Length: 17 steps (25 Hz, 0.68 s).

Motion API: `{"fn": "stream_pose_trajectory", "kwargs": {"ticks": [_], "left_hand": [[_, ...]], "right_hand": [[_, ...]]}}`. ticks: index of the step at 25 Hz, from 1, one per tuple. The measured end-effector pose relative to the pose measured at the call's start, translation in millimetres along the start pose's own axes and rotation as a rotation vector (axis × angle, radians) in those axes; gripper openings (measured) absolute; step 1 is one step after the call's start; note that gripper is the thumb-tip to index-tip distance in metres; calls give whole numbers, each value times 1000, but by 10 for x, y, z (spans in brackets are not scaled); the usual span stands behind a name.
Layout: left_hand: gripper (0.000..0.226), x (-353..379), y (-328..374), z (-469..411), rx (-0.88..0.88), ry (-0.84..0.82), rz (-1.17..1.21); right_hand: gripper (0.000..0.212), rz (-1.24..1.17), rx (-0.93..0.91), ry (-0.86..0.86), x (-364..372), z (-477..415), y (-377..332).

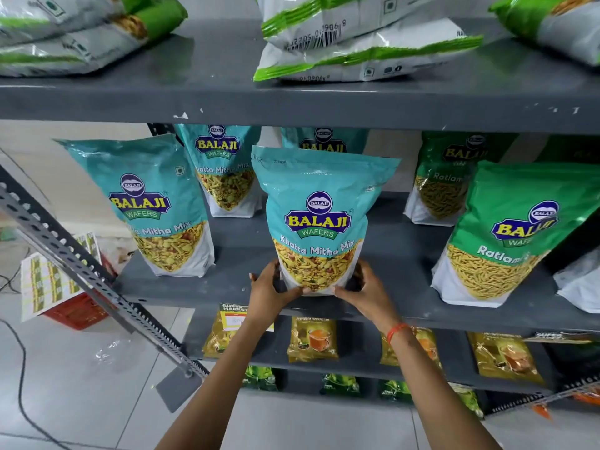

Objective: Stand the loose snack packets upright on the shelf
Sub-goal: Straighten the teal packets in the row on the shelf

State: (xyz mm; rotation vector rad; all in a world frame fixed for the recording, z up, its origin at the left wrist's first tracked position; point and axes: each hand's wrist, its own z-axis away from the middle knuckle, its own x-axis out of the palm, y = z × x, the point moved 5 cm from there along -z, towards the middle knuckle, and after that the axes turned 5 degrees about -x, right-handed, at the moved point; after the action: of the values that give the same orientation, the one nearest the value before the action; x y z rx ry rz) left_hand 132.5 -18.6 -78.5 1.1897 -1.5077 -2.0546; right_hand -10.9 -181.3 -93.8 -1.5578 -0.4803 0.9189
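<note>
a person's two bare hands hold one teal snack packet (319,219) upright at the front edge of a dark grey middle shelf (233,287). the left hand (271,287) grips the packet's lower left corner, fingers wrapped round the side and thumb across the base. the right hand (365,289) grips the lower right corner in the same way; an orange thread band (396,331) circles that wrist. the packet's base sits on or just above the shelf; which one cannot be told.

four teal packets show on this shelf: the held one, one standing at the left front (152,206), and two standing behind, one (224,170) to the left of the held packet's top and one (324,141) mostly hidden behind it. two green packets stand to the right, one at the front (506,235) and one behind (444,180). a white packet edge (581,280) shows at far right.

on the top shelf (227,92), four green and white packets lie flat in view: two stacked at the left (65,34), one in the middle (357,37), one at the right (552,24). below, four yellow tea packets (313,339) stand in a row. a red crate (78,310) rests on the tiled floor at left.
</note>
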Motion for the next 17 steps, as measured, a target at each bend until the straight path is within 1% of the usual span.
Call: {"fn": "stream_pose_trajectory", "kwargs": {"ticks": [2, 4, 6, 7, 8, 10, 11, 13, 14, 15, 17], "left_hand": [[57, 11, 12, 20, 13, -9, -16], [63, 6, 53, 59, 48, -27, -28], [84, 1, 83, 105, 89, -60, -1], [95, -11, 85, 137, 94, -64, -2], [102, -43, 96, 175, 106, -35, -34], [104, -209, 170, 287, 214, 108, -143], [100, -342, 239, 328, 299, 192, -183], [89, -655, 368, 362, 438, 343, -230], [84, -831, 399, 359, 480, 403, -238], [80, -1004, 412, 340, 504, 450, -240], [79, -1376, 333, 255, 492, 529, -246]], "right_hand": [[76, 8, -12, -19, 12, 24, -18], [92, 59, -74, -23, 27, 95, -79], [110, 104, -175, 69, 27, 196, -223], [112, 128, -235, 169, 20, 265, -321], [111, 151, -320, 290, 17, 346, -447], [96, 203, -571, 489, 127, 494, -811], [86, 232, -704, 532, 246, 516, -1022], [69, 275, -906, 533, 585, 466, -1407], [63, 284, -956, 523, 783, 409, -1556], [60, 282, -967, 518, 966, 343, -1660], [60, 260, -928, 499, 1330, 196, -1742]]}}
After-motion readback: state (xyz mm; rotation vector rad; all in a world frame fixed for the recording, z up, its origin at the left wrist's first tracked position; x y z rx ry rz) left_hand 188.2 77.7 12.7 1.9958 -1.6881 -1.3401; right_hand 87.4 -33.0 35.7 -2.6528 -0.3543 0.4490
